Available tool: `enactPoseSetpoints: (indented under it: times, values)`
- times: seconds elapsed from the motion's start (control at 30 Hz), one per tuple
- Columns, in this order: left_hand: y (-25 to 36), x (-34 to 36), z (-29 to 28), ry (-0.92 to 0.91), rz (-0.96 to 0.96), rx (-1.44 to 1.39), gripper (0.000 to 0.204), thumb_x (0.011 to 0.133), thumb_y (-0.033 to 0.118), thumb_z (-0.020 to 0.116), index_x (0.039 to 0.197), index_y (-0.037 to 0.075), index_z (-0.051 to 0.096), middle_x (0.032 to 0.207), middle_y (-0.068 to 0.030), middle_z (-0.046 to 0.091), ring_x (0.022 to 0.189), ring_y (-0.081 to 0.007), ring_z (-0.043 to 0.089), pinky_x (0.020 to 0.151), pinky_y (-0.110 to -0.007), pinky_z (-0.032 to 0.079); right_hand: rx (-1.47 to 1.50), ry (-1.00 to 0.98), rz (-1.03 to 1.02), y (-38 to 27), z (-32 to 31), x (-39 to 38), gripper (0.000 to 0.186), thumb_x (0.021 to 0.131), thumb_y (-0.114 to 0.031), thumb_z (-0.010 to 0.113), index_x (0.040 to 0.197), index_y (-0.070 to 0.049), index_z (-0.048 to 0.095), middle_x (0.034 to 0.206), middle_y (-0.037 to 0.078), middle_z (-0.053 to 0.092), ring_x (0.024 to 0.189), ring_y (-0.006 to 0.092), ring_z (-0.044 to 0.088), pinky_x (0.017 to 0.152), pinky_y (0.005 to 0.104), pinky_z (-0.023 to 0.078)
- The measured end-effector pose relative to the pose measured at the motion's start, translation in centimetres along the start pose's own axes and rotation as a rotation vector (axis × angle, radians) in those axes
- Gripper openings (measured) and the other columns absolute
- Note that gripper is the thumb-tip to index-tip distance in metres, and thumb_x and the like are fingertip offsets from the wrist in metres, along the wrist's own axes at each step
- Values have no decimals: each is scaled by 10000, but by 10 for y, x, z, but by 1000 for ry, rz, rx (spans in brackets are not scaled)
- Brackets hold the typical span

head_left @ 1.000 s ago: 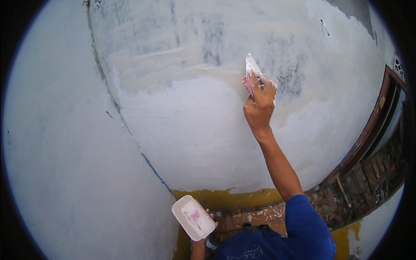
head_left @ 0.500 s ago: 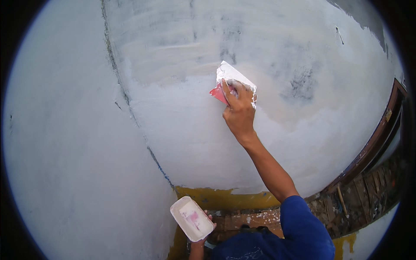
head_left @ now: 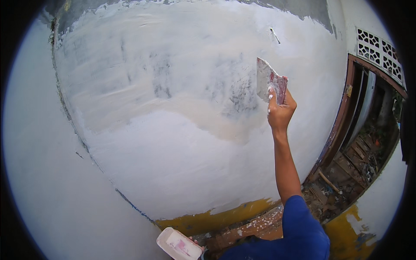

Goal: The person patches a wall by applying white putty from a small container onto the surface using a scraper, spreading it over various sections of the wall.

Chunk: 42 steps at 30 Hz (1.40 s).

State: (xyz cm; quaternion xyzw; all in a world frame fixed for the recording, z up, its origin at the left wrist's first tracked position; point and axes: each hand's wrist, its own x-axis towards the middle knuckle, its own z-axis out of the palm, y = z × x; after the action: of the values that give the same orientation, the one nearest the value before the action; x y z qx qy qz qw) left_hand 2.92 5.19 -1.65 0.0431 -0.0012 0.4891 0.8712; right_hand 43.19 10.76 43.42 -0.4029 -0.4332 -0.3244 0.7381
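Left hand [head_left: 200,243] held tray [head_left: 162,241] around its right edge; right hand [head_left: 281,110] gripped scraper [head_left: 264,78], blade up-left of grip, contact with facing wall [head_left: 173,147] unclear. Slack left grip could've tipped tray; steep blade could've gouged wall. Count: two hands, one tray, one scraper.

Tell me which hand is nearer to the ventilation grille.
Right. The right hand, gripping a putty spreader, is below and left of the ventilation grille; the left hand, holding the tray, is lower, farther left.
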Motion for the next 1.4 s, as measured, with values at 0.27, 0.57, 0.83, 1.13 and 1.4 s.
enactPoseSetpoints:
  times: [0.27, 0.57, 0.83, 1.13, 1.4]
  values:
    - [-10, 20, 10, 53, -66, 149, 710, 943, 670, 361, 1505, 240, 312, 1526, -91, 369, 1319, -374, 423, 1021, -723, 304, -714, 217, 137, 108, -51, 105, 227, 827, -96, 625, 1032, -50, 711, 872, 130, 679, 798, 346, 653, 720, 458, 498]
    - [-18, 48, 13, 87, -162, 297, 705, 942, 669, 369, 1497, 236, 336, 1518, -98, 386, 1322, -383, 425, 1024, -734, 295, -553, -26, -373, 3, 81, 47, 413, 748, -22, 654, 1160, -44, 674, 999, 93, 633, 888, 297, 632, 650, 407, 550]
    - [-28, 61, 10, 93, -215, 347, 700, 941, 667, 377, 1490, 233, 358, 1512, -105, 400, 1325, -391, 426, 1026, -744, 287, -142, -82, -382, -53, 106, 85, 307, 765, -36, 635, 1057, -69, 725, 820, 109, 648, 762, 317, 641, 636, 421, 525]
    - [-34, 65, -4, 103, -229, 318, 696, 940, 666, 386, 1483, 229, 382, 1504, -112, 417, 1328, -400, 428, 1029, -755, 278, -562, 72, -568, 2, 92, 179, 271, 779, -81, 638, 1032, -52, 730, 842, 127, 691, 765, 322, 664, 693, 389, 530]
    - [-39, 65, -37, 85, -156, 326, 692, 940, 664, 393, 1476, 226, 403, 1498, -119, 431, 1330, -408, 429, 1031, -765, 270, -196, -525, -527, -50, 107, -6, 402, 708, 27, 650, 1096, -69, 682, 854, 81, 656, 790, 274, 640, 592, 371, 552]
